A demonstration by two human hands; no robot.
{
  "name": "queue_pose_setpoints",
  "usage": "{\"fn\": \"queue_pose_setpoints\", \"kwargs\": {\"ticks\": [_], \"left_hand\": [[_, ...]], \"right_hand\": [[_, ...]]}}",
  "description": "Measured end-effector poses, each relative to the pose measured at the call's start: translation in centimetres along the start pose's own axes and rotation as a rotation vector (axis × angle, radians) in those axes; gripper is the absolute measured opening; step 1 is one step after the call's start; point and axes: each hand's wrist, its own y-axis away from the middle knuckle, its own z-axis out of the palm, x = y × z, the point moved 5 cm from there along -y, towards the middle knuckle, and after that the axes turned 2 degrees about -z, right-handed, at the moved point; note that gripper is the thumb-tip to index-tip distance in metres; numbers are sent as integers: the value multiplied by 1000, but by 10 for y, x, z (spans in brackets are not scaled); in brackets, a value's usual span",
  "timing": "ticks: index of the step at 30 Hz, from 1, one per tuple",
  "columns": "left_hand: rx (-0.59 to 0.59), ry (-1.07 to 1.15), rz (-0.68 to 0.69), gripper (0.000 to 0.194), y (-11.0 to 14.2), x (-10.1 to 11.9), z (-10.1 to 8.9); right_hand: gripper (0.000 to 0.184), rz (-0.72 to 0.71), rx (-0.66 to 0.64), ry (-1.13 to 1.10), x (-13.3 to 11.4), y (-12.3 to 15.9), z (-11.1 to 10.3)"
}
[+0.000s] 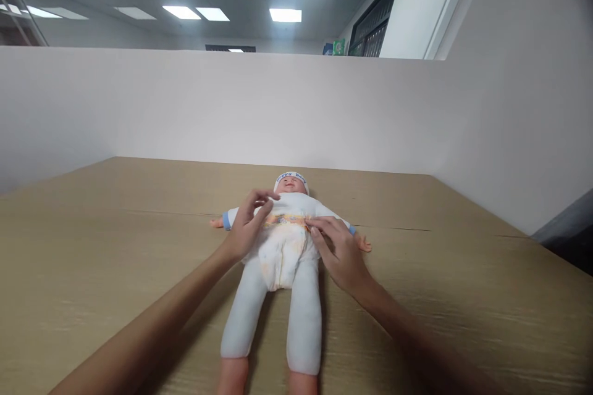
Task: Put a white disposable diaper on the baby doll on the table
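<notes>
The doll [296,202] lay face-up on the table [152,210], its head [291,184] towards twelve o'clock, the diaper [281,252] over its hips; at the diaper's ten o'clock the left hand [250,225] curved loosely, spread; at three o'clock the right hand [340,248] reached the waistband [286,220], whether pinching it I could not tell.

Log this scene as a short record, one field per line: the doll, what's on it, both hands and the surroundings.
Doll: white-clothed baby doll, lying face up, head farthest from camera
Headwear: white band with dark lettering
Diaper: white diaper with orange-patterned waistband
Left hand: over the doll's torso, thumb apart; contact unclear
Right hand: at the waistband's end; exact grip unclear
Surface: tan wood-look tabletop
Backdrop: white partition
</notes>
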Motion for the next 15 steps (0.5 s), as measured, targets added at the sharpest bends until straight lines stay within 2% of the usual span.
{"fn": "queue_pose_setpoints", "kwargs": {"ticks": [2,3,8,10,12,15], "left_hand": [[35,-159,-39,30,17,-14,-22],[30,-243,-66,32,26,-22,-34],[-105,-592,-183,36,60,-58,-84],[-159,-697,-212,39,66,-65,-93],[-198,-760,-242,43,68,-67,-94],[-246,-774,-271,44,67,-66,-87]], "right_hand": [[42,-211,-49,202,-8,14,-1],[46,-269,-70,277,-9,19,0],[54,-392,-85,474,-8,28,-1],[53,-376,-62,462,-11,24,-2],[50,-331,-51,416,-19,13,0],[41,-289,-149,322,-41,-13,11]]}}
